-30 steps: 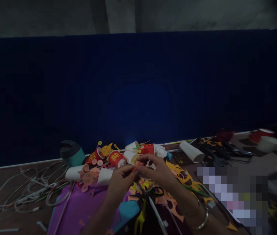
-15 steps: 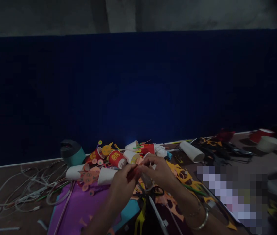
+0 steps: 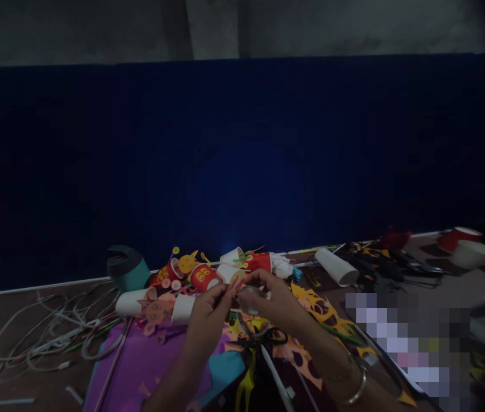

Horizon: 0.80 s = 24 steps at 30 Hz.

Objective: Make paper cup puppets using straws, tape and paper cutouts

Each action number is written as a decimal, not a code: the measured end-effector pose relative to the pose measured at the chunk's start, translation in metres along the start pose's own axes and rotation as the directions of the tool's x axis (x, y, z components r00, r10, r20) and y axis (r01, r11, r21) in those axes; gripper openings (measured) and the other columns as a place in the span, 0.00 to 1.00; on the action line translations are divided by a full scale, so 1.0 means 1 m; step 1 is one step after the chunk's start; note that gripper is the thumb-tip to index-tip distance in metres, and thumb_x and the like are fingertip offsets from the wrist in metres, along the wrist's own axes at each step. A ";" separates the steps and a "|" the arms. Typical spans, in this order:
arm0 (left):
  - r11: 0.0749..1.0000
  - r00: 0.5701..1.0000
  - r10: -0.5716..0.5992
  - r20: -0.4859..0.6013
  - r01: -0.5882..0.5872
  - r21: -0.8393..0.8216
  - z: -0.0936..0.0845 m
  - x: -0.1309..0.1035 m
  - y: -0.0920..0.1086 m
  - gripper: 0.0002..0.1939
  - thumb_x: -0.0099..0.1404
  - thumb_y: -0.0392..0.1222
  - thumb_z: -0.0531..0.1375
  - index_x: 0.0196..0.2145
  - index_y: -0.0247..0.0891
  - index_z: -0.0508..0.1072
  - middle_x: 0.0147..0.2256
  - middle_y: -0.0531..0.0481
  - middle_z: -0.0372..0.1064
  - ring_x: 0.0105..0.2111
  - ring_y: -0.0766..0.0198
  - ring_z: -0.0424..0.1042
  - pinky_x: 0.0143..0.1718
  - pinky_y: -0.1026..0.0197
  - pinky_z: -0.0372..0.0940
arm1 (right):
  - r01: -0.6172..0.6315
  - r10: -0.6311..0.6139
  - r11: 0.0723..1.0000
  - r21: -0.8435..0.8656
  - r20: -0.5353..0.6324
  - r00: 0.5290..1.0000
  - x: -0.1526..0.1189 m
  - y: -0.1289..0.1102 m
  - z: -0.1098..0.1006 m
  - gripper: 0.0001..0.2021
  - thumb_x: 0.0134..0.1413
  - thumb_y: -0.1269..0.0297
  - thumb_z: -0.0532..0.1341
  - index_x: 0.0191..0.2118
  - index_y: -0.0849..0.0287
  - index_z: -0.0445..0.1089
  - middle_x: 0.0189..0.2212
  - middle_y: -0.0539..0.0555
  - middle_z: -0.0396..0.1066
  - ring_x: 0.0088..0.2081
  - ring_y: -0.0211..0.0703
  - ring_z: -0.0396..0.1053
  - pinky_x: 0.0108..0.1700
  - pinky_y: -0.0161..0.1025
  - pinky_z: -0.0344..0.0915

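Observation:
In the middle of the cluttered table, my left hand [image 3: 209, 317] and my right hand [image 3: 277, 303] meet fingertip to fingertip. Both pinch a small reddish paper piece [image 3: 235, 284], whose exact shape is too dark and small to make out. A translucent, rounded thing [image 3: 250, 300] shows at my right palm; I cannot tell its kind. Scissors with dark handles [image 3: 277, 337] lie just below the hands, over paper scraps. Left of my left hand is a white paper cup [image 3: 183, 309] with an orange paper animal face [image 3: 159, 311] beside it. A red paper cup [image 3: 203, 278] lies beyond.
Purple paper [image 3: 139, 357] and blue paper [image 3: 226, 368] lie in front. Tangled white cable [image 3: 49, 335] covers the left, near a teal-and-dark device [image 3: 127, 269]. Yellow cut-out scraps [image 3: 315, 300] and a white cup [image 3: 336, 267] are right. A blue partition [image 3: 242, 154] stands behind.
My hands have shifted slightly left and their fingertips have turned, so the reddish piece shows more. The translucent thing has risen closer to my right palm. The surrounding items stay in place.

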<state>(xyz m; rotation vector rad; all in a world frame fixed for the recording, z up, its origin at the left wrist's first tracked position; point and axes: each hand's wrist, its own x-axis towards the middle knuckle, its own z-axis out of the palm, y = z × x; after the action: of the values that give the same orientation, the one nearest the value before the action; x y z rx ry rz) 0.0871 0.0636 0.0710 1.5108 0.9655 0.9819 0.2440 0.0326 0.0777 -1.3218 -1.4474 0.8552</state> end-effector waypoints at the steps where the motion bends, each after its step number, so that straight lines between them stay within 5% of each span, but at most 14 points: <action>1: 1.000 1.000 -0.010 0.003 0.010 -0.019 0.000 0.000 -0.001 0.12 0.59 0.47 0.57 0.27 0.36 0.72 0.15 0.59 0.57 0.15 0.73 0.51 0.16 0.70 0.47 | -0.019 0.019 1.000 -0.003 -0.005 1.000 0.000 0.001 0.001 0.09 0.46 0.61 0.62 0.33 0.59 0.67 0.29 0.50 0.68 0.29 0.38 0.64 0.31 0.34 0.61; 15: 0.918 0.986 -0.164 0.013 0.157 -0.363 0.008 -0.001 -0.013 0.13 0.55 0.48 0.63 0.31 0.33 0.73 0.21 0.56 0.65 0.16 0.76 0.56 0.18 0.72 0.51 | 0.043 -0.089 0.940 -0.339 -0.120 0.989 -0.006 -0.009 0.004 0.04 0.46 0.64 0.59 0.29 0.57 0.64 0.26 0.49 0.68 0.30 0.40 0.65 0.32 0.34 0.58; 19: 0.902 0.983 -0.167 0.077 0.184 -0.391 0.003 0.002 -0.013 0.13 0.55 0.48 0.63 0.28 0.34 0.71 0.21 0.56 0.65 0.15 0.78 0.55 0.17 0.72 0.48 | 0.020 -0.041 0.973 -0.231 -0.085 0.996 -0.004 0.000 0.005 0.05 0.47 0.65 0.59 0.33 0.56 0.65 0.26 0.49 0.70 0.28 0.39 0.67 0.30 0.33 0.58; 22: 0.942 0.970 -0.171 0.171 0.212 -0.262 -0.003 0.004 -0.009 0.15 0.57 0.51 0.61 0.26 0.34 0.69 0.19 0.57 0.64 0.14 0.77 0.53 0.15 0.71 0.44 | -0.024 0.024 0.997 -0.075 -0.010 1.000 -0.001 0.009 0.006 0.15 0.45 0.66 0.61 0.42 0.55 0.64 0.23 0.47 0.71 0.26 0.38 0.67 0.29 0.33 0.57; 24: 0.976 0.982 -0.137 0.130 0.156 -0.152 -0.006 0.005 -0.006 0.15 0.57 0.51 0.60 0.27 0.34 0.69 0.18 0.57 0.64 0.14 0.76 0.54 0.16 0.71 0.45 | -0.079 0.077 0.997 0.027 0.060 0.995 0.001 0.013 0.006 0.20 0.41 0.67 0.64 0.44 0.55 0.64 0.22 0.46 0.70 0.25 0.37 0.66 0.28 0.33 0.57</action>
<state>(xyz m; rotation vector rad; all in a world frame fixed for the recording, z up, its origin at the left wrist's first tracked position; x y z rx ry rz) 0.0831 0.0709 0.0662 1.3280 0.8780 0.8344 0.2424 0.0361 0.0638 -1.3484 -1.4317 0.9702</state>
